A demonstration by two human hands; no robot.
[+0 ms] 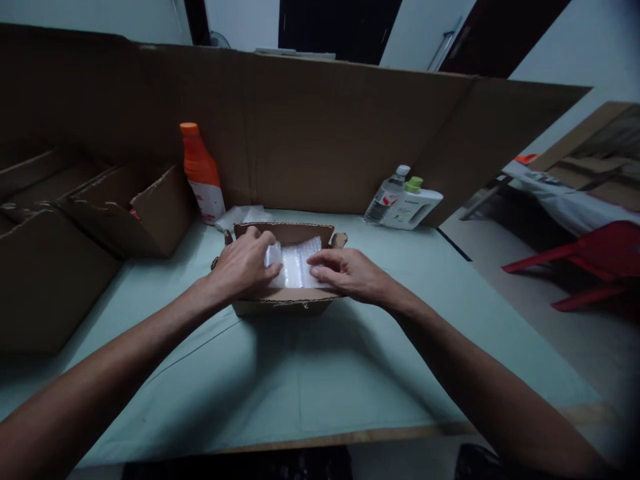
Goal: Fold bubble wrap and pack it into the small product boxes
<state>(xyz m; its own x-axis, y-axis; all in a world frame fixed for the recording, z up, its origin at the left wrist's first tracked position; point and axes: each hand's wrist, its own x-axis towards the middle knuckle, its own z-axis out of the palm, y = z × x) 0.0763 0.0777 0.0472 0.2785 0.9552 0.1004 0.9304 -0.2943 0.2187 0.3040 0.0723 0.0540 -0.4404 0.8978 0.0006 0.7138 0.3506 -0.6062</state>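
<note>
A small open cardboard box (283, 308) stands on the cloth-covered table, its flaps raised. Clear bubble wrap (295, 265) lies across the inside of the box, and whatever is under it is hidden. At the left side of the box, my left hand (245, 262) curls over the wall, with thumb and fingers closed on the edge of the bubble wrap. From the other side, my right hand (353, 272) pinches the right part of the wrap between thumb and fingers.
Behind the box lies more clear plastic wrap (245, 215) by an orange-and-white bottle (203, 175). A clear water bottle (387, 197) and a white jug with green cap (414, 205) lean against the tall cardboard panel (320, 133). Larger cardboard boxes (50, 280) line the left.
</note>
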